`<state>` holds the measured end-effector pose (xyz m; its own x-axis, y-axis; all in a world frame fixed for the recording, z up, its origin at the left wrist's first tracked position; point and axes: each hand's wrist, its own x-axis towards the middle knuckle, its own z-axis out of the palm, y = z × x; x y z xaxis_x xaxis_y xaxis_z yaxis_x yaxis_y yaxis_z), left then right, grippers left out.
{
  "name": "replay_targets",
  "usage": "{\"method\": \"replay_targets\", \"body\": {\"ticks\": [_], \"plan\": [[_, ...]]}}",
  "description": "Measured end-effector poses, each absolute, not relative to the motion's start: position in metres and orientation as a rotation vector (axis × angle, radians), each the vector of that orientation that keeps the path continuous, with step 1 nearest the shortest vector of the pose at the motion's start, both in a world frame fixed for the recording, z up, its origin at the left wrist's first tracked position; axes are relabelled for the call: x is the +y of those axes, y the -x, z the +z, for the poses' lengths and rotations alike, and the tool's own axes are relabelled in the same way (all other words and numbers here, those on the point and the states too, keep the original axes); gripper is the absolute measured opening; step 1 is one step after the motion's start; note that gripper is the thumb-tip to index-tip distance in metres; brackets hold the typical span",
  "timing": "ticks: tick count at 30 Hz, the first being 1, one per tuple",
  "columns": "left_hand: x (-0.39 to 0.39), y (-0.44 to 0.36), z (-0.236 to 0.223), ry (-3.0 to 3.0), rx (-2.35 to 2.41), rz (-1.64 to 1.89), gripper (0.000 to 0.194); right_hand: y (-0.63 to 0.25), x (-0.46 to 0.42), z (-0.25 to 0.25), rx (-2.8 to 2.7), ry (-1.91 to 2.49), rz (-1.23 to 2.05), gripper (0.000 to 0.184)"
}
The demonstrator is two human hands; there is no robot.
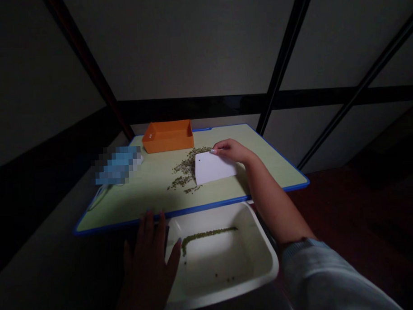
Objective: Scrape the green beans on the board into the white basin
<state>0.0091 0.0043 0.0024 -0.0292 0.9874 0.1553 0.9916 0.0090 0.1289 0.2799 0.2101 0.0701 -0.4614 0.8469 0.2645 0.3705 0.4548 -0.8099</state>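
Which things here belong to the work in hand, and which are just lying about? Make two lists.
In use:
- white sheet, held by the right hand
- small greenish-brown pieces
- green tabletop
- white tub, left hand at its side

Apparently lying about:
- orange tray, untouched
- blurred blue item, unidentifiable

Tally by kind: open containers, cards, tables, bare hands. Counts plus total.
Containers: 2 (orange tray, white tub)
Cards: 1 (white card, in the right hand)
Tables: 1 (green table, blue edge)
Hands: 2 (right, plus left hand)
Total: 6
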Motion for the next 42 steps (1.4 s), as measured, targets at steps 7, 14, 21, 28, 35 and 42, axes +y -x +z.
{"method": "replay_targets", "body": {"ticks": [7,14,21,28,35,42], "plan": [[0.005,-0.007,0.001,2.193,-2.2,-0.295,0.059,-0.29,0.209,0.07,-1.999,1.115,0.903,0.038],[0.004,-0.007,0.0,2.177,-2.217,-0.271,0.061,-0.291,0.209,0.07,-2.015,1.128,0.875,0.037],[0.005,-0.006,0.0,2.192,-2.208,-0.281,0.061,-0.29,0.208,0.069,-2.018,1.125,0.856,0.037],[0.004,-0.007,0.002,2.18,-2.225,-0.312,0.058,-0.289,0.207,0.07,-2.021,1.126,0.851,0.036],[0.003,-0.005,0.01,2.212,-2.2,-0.379,0.057,-0.285,0.203,0.07,-1.976,1.072,0.853,0.041],[0.002,0.002,0.014,2.24,-2.203,-0.556,0.057,-0.284,0.203,0.068,-1.91,1.039,0.864,0.043]]}}
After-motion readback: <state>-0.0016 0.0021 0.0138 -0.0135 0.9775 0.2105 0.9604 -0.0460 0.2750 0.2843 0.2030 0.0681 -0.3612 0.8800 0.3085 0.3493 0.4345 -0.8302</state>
